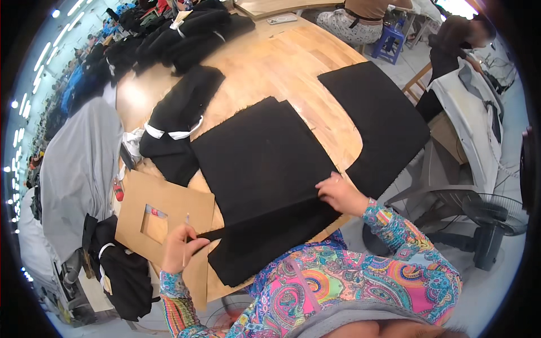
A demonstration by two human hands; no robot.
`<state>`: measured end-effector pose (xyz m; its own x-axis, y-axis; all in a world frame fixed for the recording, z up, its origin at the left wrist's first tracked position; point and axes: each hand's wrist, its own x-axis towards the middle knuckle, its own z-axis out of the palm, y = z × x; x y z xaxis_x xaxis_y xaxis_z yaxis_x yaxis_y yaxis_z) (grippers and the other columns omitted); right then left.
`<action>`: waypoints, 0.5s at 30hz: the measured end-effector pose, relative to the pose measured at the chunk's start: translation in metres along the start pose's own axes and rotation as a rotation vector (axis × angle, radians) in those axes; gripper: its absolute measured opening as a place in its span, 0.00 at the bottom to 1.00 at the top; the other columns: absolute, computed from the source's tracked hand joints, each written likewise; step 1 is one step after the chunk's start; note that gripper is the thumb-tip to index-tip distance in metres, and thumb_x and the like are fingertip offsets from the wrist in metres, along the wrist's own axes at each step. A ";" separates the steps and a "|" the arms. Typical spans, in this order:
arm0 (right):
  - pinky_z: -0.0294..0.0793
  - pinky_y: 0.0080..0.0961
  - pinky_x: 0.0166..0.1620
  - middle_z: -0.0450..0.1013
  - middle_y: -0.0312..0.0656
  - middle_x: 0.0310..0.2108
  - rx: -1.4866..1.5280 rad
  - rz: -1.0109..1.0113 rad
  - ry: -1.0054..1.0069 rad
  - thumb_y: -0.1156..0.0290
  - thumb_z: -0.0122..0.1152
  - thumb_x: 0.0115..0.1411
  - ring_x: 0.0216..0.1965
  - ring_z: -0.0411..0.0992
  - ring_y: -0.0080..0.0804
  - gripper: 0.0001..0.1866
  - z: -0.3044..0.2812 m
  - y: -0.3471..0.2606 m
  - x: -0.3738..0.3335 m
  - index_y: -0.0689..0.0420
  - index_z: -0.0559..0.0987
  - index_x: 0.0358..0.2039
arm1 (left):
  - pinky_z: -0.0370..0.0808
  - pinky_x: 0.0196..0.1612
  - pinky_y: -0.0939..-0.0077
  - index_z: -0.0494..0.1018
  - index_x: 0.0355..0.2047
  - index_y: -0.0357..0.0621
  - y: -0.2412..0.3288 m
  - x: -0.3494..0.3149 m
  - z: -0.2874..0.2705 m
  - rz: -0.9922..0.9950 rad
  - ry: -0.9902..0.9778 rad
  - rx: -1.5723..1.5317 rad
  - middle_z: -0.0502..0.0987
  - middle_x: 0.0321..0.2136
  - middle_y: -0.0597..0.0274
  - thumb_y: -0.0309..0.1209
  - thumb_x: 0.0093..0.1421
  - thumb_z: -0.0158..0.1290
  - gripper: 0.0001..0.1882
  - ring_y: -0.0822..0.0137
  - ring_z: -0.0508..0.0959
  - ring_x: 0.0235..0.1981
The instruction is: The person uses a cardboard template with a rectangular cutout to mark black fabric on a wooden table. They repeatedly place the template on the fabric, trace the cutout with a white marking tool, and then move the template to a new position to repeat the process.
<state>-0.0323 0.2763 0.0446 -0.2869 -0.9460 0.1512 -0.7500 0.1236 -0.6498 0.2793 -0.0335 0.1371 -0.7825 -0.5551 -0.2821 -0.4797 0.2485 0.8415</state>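
Note:
A large black fabric panel lies on the table in front of me, with a fold running across its near part. My left hand is closed around a thin, pale, pencil-like stick. Its thumb and fingers also meet the narrow black end of the fold at the panel's left side; whether they grip that cloth is hard to tell. At the right end of the fold, my right hand pinches the panel's edge, its fingertips partly hidden. Beside it lies a second black fabric piece with a curved edge.
A brown cardboard template with a cut-out window lies left. Tied black fabric bundles stand behind it, more piled far left. A phone-like object rests at the table's far side. A fan stands right; other people work beyond.

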 end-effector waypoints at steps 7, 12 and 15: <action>0.44 0.51 0.65 0.75 0.37 0.28 -0.261 -0.102 0.604 0.86 0.61 0.44 0.40 0.75 0.34 0.13 -0.149 -0.040 0.018 0.54 0.75 0.28 | 0.65 0.23 0.79 0.67 0.23 0.39 0.116 -0.012 -0.028 0.471 0.344 0.235 0.72 0.16 0.63 0.20 0.48 0.59 0.10 0.74 0.68 0.18; 0.44 0.49 0.65 0.74 0.38 0.31 -0.423 -0.133 0.651 0.84 0.62 0.43 0.42 0.73 0.33 0.12 -0.244 -0.069 0.028 0.56 0.77 0.30 | 0.64 0.30 0.78 0.54 0.26 0.47 0.160 0.009 -0.054 0.888 0.430 -0.336 0.66 0.20 0.62 0.21 0.51 0.55 0.17 0.71 0.65 0.25; 0.45 0.51 0.63 0.74 0.39 0.31 -0.517 -0.055 0.416 0.73 0.61 0.51 0.41 0.72 0.37 0.07 -0.272 -0.005 0.074 0.55 0.78 0.33 | 0.62 0.35 0.83 0.70 0.26 0.38 0.198 0.080 -0.019 0.542 0.483 -0.095 0.67 0.23 0.69 0.21 0.54 0.53 0.02 0.79 0.65 0.28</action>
<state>-0.2121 0.2869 0.2618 -0.3687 -0.7734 0.5158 -0.9296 0.3047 -0.2075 0.1293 -0.0439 0.2899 -0.6276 -0.6673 0.4009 -0.0217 0.5298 0.8478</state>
